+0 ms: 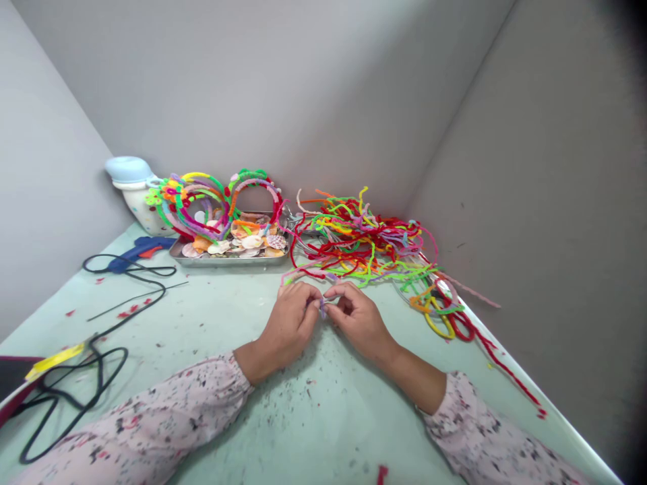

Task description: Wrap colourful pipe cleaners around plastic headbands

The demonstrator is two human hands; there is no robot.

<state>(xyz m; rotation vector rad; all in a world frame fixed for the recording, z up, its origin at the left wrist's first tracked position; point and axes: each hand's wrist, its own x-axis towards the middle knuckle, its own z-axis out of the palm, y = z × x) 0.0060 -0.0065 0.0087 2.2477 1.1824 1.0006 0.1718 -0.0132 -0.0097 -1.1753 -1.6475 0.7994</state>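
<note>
Over the middle of the table, my left hand [292, 320] and my right hand [364, 322] meet with their fingertips nearly touching. Both are pinched closed around a small piece of purple pipe cleaner [322, 308], most of it hidden by the fingers. Just behind the knuckles curves a band wrapped in pink, green and purple pipe cleaner [303, 272]; whether it joins the piece in my fingers cannot be made out. A large tangle of loose, bright pipe cleaners [354, 236] lies beyond my right hand.
A metal tray [227, 261] at the back holds shells and several wrapped headbands [255, 183]. Left of it are a white bottle with a blue lid [135, 192], a blue glue gun [136, 252] and its black cord [121, 327]. Yellow-handled scissors [439, 320] lie near the right edge.
</note>
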